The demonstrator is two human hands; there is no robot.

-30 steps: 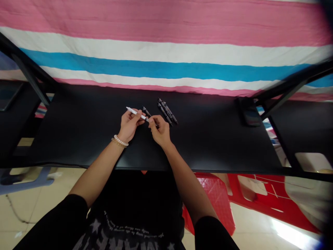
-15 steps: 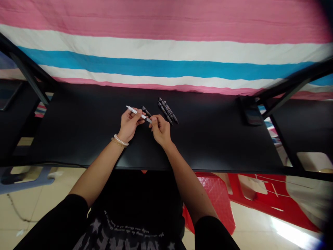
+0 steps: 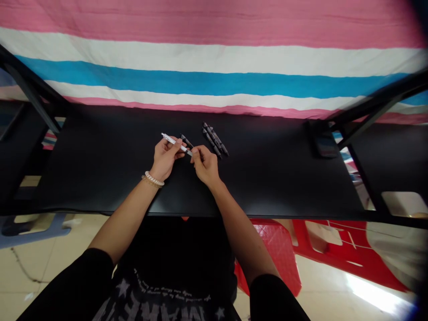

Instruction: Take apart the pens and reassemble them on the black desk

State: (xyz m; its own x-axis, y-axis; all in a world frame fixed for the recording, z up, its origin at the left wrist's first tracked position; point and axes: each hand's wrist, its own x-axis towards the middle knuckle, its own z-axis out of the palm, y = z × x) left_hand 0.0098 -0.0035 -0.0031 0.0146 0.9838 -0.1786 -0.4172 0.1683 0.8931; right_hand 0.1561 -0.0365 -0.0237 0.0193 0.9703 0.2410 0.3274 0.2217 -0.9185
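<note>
A white pen (image 3: 169,138) slants across the space between my hands, above the black table (image 3: 274,174). My left hand (image 3: 166,156) pinches its barrel between thumb and fingers. At the pen's lower right end, the fingertips of my right hand (image 3: 205,166) are closed on the tip and partly cover it. Just beyond my hands lies a dark pen (image 3: 186,141), partly hidden by them. Several more dark pens (image 3: 215,140) lie side by side on the table, past my right hand.
A dark phone-like object (image 3: 325,145) rests at the table's right side. Black metal frames (image 3: 31,100) rise at both ends, and a striped cloth (image 3: 214,82) hangs behind. Red plastic stools (image 3: 277,252) stand below the front edge at right.
The view has shifted very slightly. Both hands keep their hold on the white pen, and the dark pens lie as before.
</note>
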